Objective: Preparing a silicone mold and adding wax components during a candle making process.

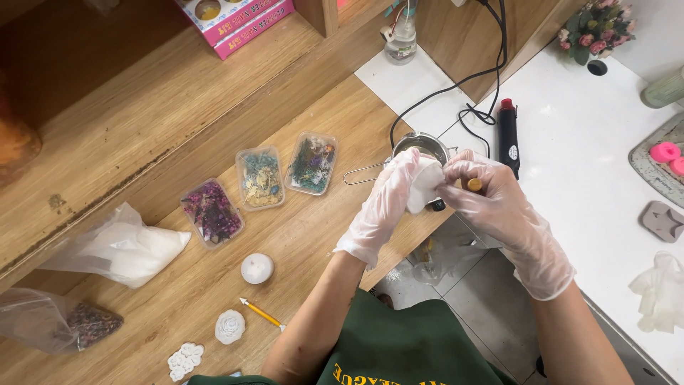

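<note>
Gloves cover both hands above the table edge. The left hand [388,203] closes around a white wad [425,184], seemingly tissue, pressing it against a small yellow-tipped tool [474,185] pinched in the right hand [491,199]. Just behind sits a small metal pot [422,146]. Wiping well probably means holding the tool steady and turning the wad around it, clear of the pot.

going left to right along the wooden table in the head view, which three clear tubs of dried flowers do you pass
Tub of purple dried flowers → tub of yellow and blue dried flowers → tub of green dried flowers.
</note>
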